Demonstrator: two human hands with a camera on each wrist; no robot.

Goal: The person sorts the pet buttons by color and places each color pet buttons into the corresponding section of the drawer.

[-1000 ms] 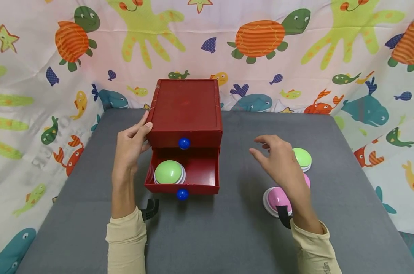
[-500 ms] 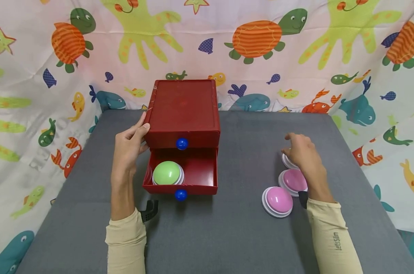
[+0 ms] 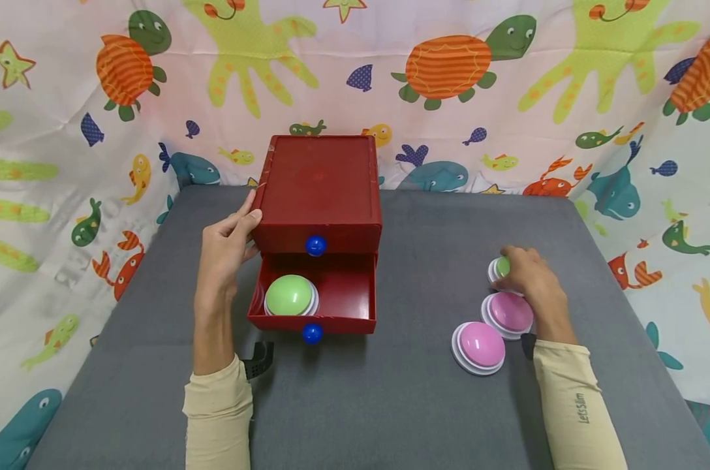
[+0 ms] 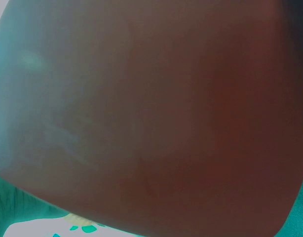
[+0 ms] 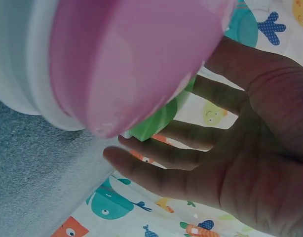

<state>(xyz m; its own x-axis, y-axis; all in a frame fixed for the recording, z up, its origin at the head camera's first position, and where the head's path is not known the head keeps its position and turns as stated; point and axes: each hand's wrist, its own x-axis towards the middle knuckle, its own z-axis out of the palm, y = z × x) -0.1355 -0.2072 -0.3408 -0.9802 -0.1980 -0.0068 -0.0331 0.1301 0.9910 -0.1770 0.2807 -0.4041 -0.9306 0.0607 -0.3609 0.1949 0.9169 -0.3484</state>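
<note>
A red two-drawer box (image 3: 320,179) stands at the back, its lower drawer (image 3: 349,287) pulled out by its blue knob side. Inside that drawer, at the left, sits a green dome push button (image 3: 288,295). My left hand (image 3: 222,245) rests against the box's left side, thumb near the top front corner. At the right my right hand (image 3: 531,281) is over a second green push button (image 3: 501,267), thumb on the near side and fingers reaching round the far side. In the right wrist view these fingers (image 5: 156,177) look fairly straight and spread; a firm hold is not visible.
Two pink push buttons (image 3: 478,344) (image 3: 510,311) stand on the grey table (image 3: 384,405), near my right wrist. A patterned sea-animal curtain (image 3: 355,78) encloses the back and sides. A blurred brownish-red surface (image 4: 151,118) fills most of the left wrist view.
My right hand has moved right from the middle of the table, then down to the green push button beyond the pink ones. The left hand and the drawer have kept their places.
</note>
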